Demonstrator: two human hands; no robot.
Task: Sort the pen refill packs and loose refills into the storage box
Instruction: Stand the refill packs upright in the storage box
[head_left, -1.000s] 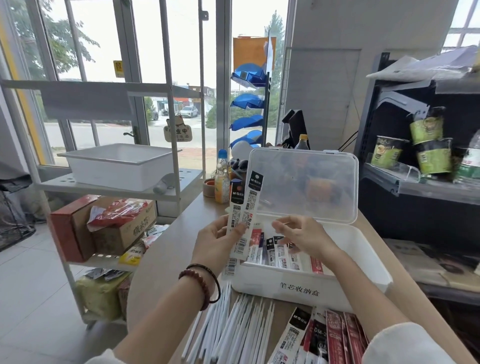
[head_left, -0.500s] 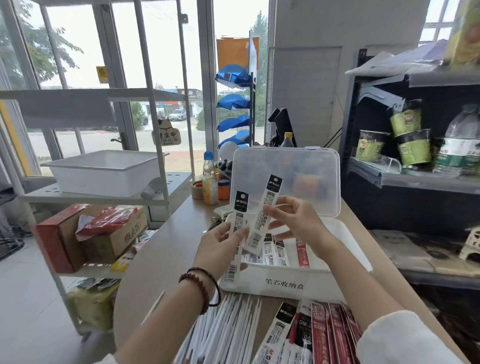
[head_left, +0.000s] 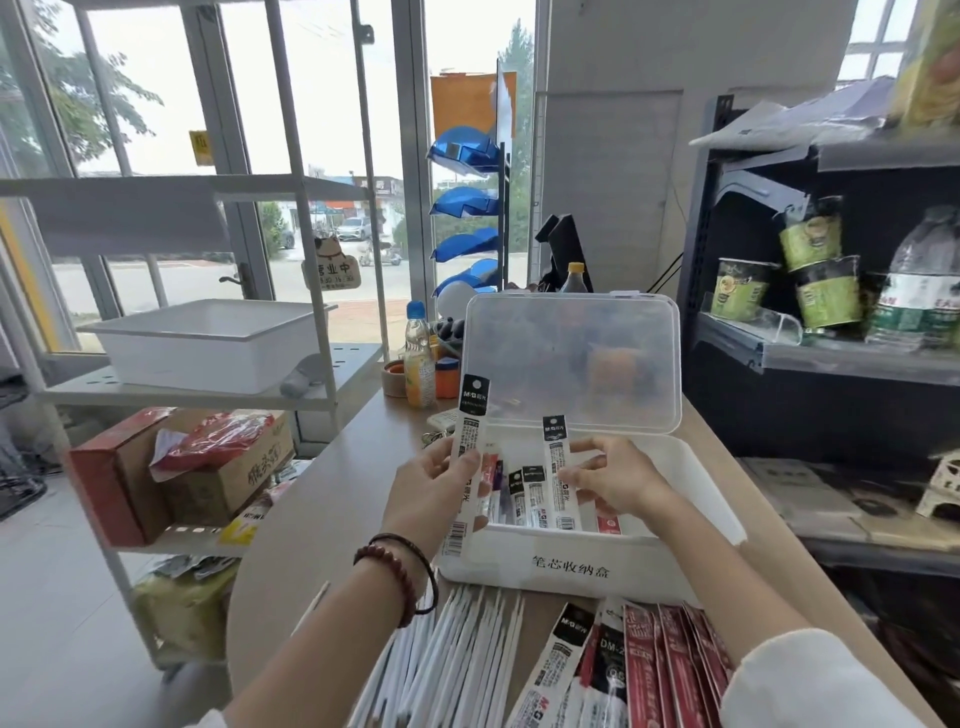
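Observation:
The white storage box (head_left: 566, 569) stands open on the table, its clear lid (head_left: 571, 358) upright. Several refill packs stand inside it (head_left: 524, 499). My left hand (head_left: 431, 493) holds a black-topped refill pack (head_left: 470, 421) upright at the box's left edge. My right hand (head_left: 613, 475) holds a second black-topped pack (head_left: 557, 452) upright over the box, its lower end among the packs inside. Loose white refills (head_left: 447, 660) lie in front of the box. A pile of black and red refill packs (head_left: 639, 670) lies beside them at the right.
A dark shelf (head_left: 831, 353) with cups and a water bottle stands to the right. A white rack (head_left: 208, 384) with a tray and cartons is at the left. Small bottles (head_left: 420, 364) and a tape roll sit on the table behind the box.
My right hand has taken one of the two packs from my left hand and lowered it into the box. The left hand's pack now stands upright.

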